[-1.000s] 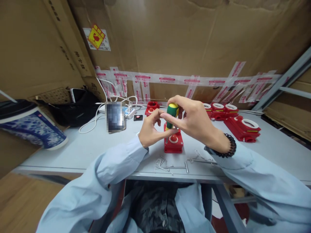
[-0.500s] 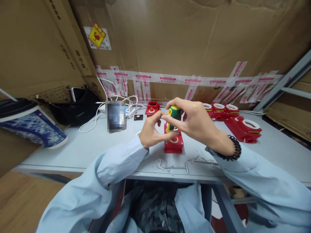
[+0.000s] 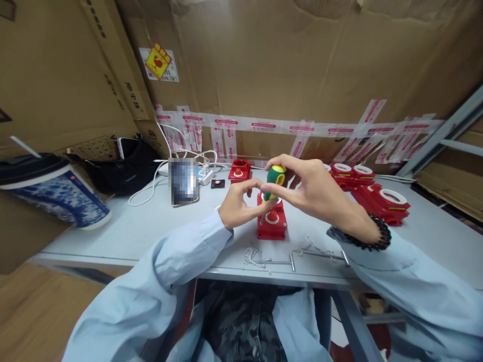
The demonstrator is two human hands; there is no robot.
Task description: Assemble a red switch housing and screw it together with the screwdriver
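A red push-button box (image 3: 272,223) with a white-ringed red button stands on the grey table (image 3: 143,229) in front of me. My right hand (image 3: 307,191) grips a green and yellow screwdriver (image 3: 274,180) by its handle, held upright over the box's far end. My left hand (image 3: 237,206) is curled beside the box, thumb and fingers pinched at the screwdriver's lower part. What those fingers pinch is too small to see.
Thin metal wires and pins (image 3: 269,258) lie near the table's front edge. Several more red boxes (image 3: 372,193) sit at the right rear, another (image 3: 238,171) behind my hands. White cables and a power strip (image 3: 202,171), a black bag (image 3: 128,166) and cardboard walls surround the table.
The right hand has turned the screwdriver handle slightly and shifted a little to the right. The view has drifted, and the left hand stays pinched beside the box.
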